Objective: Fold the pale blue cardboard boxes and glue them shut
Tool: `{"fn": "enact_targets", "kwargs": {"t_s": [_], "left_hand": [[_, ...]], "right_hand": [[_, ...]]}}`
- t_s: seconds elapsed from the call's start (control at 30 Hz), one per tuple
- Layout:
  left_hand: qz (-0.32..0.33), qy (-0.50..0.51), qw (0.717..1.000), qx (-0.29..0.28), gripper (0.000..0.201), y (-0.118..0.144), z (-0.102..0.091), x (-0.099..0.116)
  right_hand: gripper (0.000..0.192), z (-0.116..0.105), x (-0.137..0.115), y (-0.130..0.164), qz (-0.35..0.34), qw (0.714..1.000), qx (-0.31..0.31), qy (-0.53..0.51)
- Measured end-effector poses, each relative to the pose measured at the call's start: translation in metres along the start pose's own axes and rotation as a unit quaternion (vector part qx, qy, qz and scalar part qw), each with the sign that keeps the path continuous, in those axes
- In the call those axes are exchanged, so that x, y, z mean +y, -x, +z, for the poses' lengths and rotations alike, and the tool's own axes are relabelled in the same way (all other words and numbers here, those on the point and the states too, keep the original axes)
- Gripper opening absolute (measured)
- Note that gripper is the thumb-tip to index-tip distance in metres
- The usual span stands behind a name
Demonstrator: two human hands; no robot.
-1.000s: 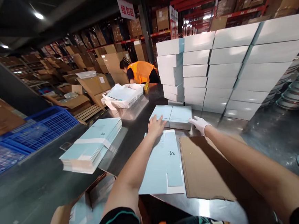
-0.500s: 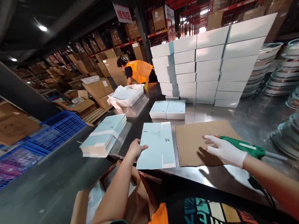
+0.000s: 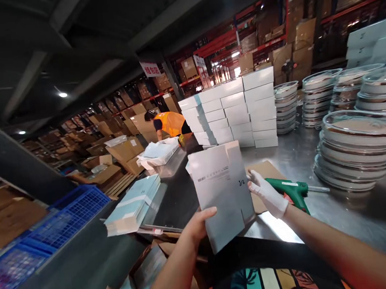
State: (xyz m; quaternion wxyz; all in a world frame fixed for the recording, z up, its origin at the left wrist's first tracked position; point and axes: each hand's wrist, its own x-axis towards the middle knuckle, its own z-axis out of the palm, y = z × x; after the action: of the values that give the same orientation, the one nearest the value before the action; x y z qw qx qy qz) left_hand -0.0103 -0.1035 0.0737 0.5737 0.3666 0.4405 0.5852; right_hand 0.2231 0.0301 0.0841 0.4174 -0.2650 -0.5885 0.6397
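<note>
While the flattened box point(image 3: 224, 191) stood upright above the counter point(image 3: 334, 204), the bare left hand point(image 3: 199, 224) gripped its lower left edge and the gloved right hand point(image 3: 267, 196) pressed spread fingers against its right edge, beside a green glue gun point(image 3: 292, 192).

A flattened pale-blue carton point(image 3: 224, 195) stands lifted off the steel table point(image 3: 352, 212), tilted upright before the camera. The bare left hand point(image 3: 197, 226) grips its lower left edge, thumb across the front; the white-gloved right hand point(image 3: 268, 196) presses against its right edge. Just behind the glove lies a green glue gun point(image 3: 292, 192), partly over a brown cardboard sheet point(image 3: 265, 171). A stack of flat cartons point(image 3: 134, 205) sits to the left, white boxes point(image 3: 234, 114) are piled at the back, and stacks of glass-lidded pans point(image 3: 357, 149) stand on the right. A person in an orange vest point(image 3: 170, 123) bends over far off.
</note>
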Motion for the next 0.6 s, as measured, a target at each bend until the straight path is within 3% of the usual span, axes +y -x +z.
{"fn": "enact_targets", "kwargs": {"t_s": [0.07, 0.13, 0.2, 0.27, 0.33, 0.4, 0.47, 0.53, 0.6], "left_hand": [[0.049, -0.020, 0.999, 0.003, 0.086, -0.010, 0.010, -0.011], [0.141, -0.059, 0.988, 0.029, 0.098, -0.023, 0.021, -0.020], [0.204, -0.091, 0.973, 0.057, 0.107, -0.038, 0.035, -0.030], [0.230, -0.110, 0.963, 0.084, 0.113, -0.049, 0.049, -0.040], [0.253, -0.124, 0.954, 0.099, 0.126, -0.056, 0.058, -0.048], [0.283, -0.135, 0.946, 0.083, 0.150, -0.057, 0.061, -0.053], [0.314, -0.131, 0.938, 0.061, 0.161, -0.054, 0.060, -0.051], [0.344, -0.134, 0.927, 0.062, 0.154, -0.048, 0.058, -0.042], [0.366, -0.168, 0.912, 0.079, 0.127, -0.043, 0.058, -0.031]], "right_hand": [[0.123, -0.002, -0.008, 0.016, -0.042, 0.999, 0.010, -0.011], [0.113, -0.001, -0.014, 0.032, -0.083, 0.997, -0.003, 0.003], [0.113, 0.000, -0.018, 0.042, -0.101, 0.994, -0.024, 0.035], [0.110, -0.001, -0.022, 0.046, -0.114, 0.991, -0.018, 0.068], [0.102, -0.007, -0.027, 0.045, -0.145, 0.985, 0.034, 0.087], [0.093, -0.018, -0.033, 0.044, -0.171, 0.979, 0.063, 0.095], [0.085, -0.027, -0.039, 0.045, -0.178, 0.977, 0.037, 0.108], [0.081, -0.029, -0.044, 0.049, -0.176, 0.975, 0.007, 0.133], [0.085, -0.026, -0.049, 0.053, -0.178, 0.974, 0.001, 0.143]]}}
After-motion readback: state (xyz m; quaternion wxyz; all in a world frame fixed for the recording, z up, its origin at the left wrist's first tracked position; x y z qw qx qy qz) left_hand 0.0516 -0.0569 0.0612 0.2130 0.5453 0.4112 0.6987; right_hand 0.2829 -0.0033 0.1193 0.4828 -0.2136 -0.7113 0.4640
